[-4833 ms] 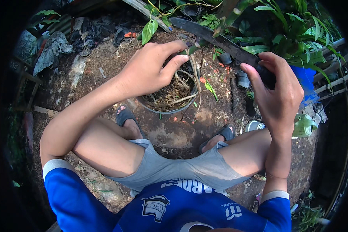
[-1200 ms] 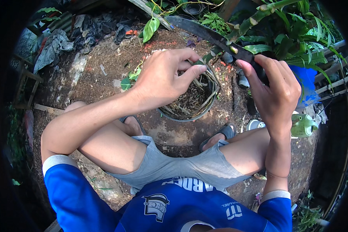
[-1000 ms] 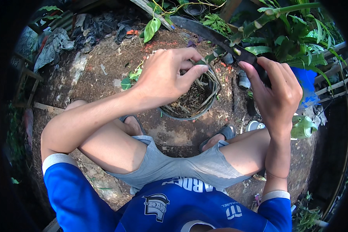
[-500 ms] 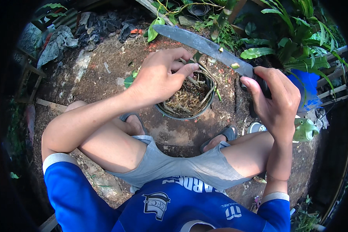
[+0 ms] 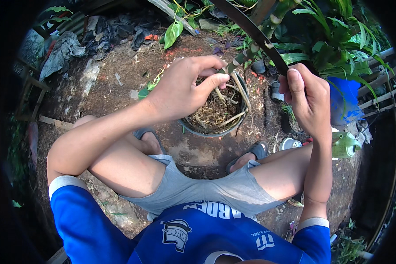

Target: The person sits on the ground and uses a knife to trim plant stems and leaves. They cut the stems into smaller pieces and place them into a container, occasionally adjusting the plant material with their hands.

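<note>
My right hand [image 5: 308, 97] is closed round the handle of a large knife [image 5: 262, 39], whose long dark blade slants up and left past the top edge of the picture. Behind the blade runs a thick, ringed green plant stem [image 5: 251, 53], coming down from the upper right. The fingers of my left hand [image 5: 189, 83] pinch its lower end, above a round dark pot [image 5: 213, 134]. Pale roots [image 5: 233, 119] and brown fibrous matter lie inside the pot. My left hand hides part of the pot's far left side. The blade crosses in front of the stem; whether they touch, I cannot tell.
Leafy green plants [image 5: 334, 48] crowd the far right, with a blue container [image 5: 345, 101] below them. A green watering can [image 5: 346, 146] stands beyond my right forearm. Crumpled dark plastic [image 5: 103, 37] lies at the far left. My sandalled feet flank the pot's near side.
The knife has swung upward, its tip now out of the picture and its blade tilted more steeply. My right hand has turned and shifted slightly left. The stem shows more clearly between my hands.
</note>
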Available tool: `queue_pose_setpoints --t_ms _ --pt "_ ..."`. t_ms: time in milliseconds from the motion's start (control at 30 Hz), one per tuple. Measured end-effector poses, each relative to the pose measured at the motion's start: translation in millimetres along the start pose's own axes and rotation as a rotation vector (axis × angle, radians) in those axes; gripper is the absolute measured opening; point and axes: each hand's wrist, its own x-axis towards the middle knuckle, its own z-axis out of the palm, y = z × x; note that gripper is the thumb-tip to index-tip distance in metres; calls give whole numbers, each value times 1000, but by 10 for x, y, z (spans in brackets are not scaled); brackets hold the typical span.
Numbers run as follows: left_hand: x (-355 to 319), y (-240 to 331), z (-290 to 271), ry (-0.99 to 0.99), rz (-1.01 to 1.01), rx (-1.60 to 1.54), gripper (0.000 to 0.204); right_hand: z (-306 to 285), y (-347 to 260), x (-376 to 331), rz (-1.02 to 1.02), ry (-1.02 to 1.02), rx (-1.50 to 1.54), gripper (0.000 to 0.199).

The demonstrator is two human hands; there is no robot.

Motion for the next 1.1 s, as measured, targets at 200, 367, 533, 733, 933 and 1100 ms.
queue_pose_setpoints --t_ms 200,367,533,733,933,1100 --pt "20 51 -24 -50 -19 2 21 8 -89 -27 143 -8 83 43" --pt "4 91 41 -43 -29 -5 23 107 -222 -25 140 -34 48 33" --pt "9 112 134 3 30 -26 25 208 -287 -28 40 14 36 26" --pt "24 101 90 -10 -36 -29 23 44 -292 -46 40 244 -119 25" --pt "27 50 84 -6 -16 -63 22 80 -206 -90 1 159 -191 32" --pt "23 40 49 -19 29 -37 22 190 -185 -77 26 209 -128 27"
